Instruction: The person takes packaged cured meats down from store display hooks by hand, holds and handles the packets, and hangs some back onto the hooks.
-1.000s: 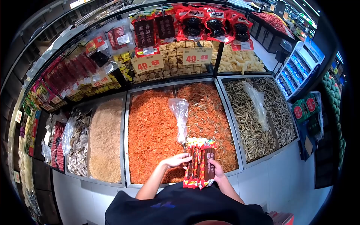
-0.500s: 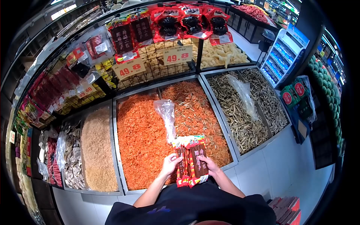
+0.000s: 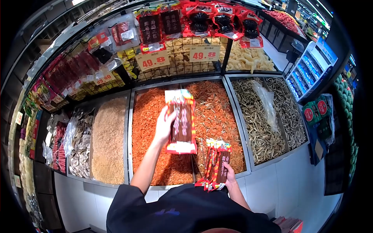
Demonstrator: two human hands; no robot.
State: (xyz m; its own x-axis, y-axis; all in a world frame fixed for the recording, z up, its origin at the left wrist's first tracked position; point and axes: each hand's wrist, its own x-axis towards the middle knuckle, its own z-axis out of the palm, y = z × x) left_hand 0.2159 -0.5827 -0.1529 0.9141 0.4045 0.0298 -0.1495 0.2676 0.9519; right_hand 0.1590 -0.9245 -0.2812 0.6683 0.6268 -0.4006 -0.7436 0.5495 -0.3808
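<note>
My left hand point(image 3: 164, 125) is raised over the bin of orange dried shrimp point(image 3: 149, 167), its fingers closed on the left edge of a red and brown sausage packet point(image 3: 183, 120). Lower and to the right, close to my body, my right hand point(image 3: 230, 174) grips a stack of similar red packets point(image 3: 213, 165) by its right side. The two sets of packets are apart. The packet in my left hand covers part of the shrimp and the bin's divider.
Hanging packets point(image 3: 149, 29) and price signs point(image 3: 153, 60) line the black wire rack point(image 3: 175, 73) behind the bins. Small dried fish point(image 3: 256, 120) fill the bin at right, beige dried goods point(image 3: 108, 143) the one at left. A blue-white shelf point(image 3: 311, 70) stands at far right.
My left hand has moved up and forward with one packet, away from the stack. My right hand still holds the other packets, now slightly farther right. The camera view has shifted.
</note>
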